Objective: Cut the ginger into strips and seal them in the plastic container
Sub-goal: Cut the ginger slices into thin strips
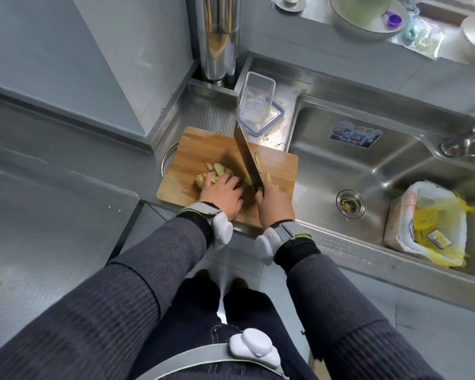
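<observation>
One rectangular wooden cutting board (203, 149) lies on the steel counter, its right edge just beside the one stainless sink basin (368, 165) and its near edge by my wrists. My left hand (222, 193) presses flat, fingers curled, on a pile of pale yellow ginger slices (217, 171) at the board's near middle (too overlapped to count). My right hand (274, 204) is closed tight around the handle of one broad steel cleaver (247, 157), blade on edge, pointing away from me, just right of the pile. A few cut ginger strips (258, 163) lie right of the blade. One clear rectangular plastic container (257, 101) stands open beyond the board's far edge, resting on its one blue-rimmed lid (274, 119). The board's far left corner is bare, with room to move. One plastic bag of yellow scraps (428, 223) sits in the basin.
</observation>
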`<state>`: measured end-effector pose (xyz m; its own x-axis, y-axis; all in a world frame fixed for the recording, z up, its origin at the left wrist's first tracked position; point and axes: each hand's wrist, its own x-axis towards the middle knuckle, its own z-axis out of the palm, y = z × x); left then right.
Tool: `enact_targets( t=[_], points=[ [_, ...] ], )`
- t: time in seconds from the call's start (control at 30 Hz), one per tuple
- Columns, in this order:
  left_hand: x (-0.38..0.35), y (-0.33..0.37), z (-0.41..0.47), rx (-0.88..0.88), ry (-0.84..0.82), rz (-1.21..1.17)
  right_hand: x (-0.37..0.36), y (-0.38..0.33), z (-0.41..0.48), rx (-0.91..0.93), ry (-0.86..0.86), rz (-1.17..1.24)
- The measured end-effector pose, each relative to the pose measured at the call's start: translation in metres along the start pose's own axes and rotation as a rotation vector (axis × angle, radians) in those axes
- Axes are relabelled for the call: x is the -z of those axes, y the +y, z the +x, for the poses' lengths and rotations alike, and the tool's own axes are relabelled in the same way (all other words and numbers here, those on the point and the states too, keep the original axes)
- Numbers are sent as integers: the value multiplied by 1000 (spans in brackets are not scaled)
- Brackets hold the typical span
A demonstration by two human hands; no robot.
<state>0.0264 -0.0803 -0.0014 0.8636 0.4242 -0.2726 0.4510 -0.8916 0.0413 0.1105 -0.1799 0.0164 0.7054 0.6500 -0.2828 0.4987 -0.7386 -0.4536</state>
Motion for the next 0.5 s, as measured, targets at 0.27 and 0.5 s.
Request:
enact_targets(
  t=[0.27, 0.5],
  points=[
    [-3, 1, -3, 17, -10, -6, -7, 28, -36, -1, 4, -25],
    [-6, 1, -4, 9, 21, -2, -7, 27, -36, 13, 4, -88]
  ],
)
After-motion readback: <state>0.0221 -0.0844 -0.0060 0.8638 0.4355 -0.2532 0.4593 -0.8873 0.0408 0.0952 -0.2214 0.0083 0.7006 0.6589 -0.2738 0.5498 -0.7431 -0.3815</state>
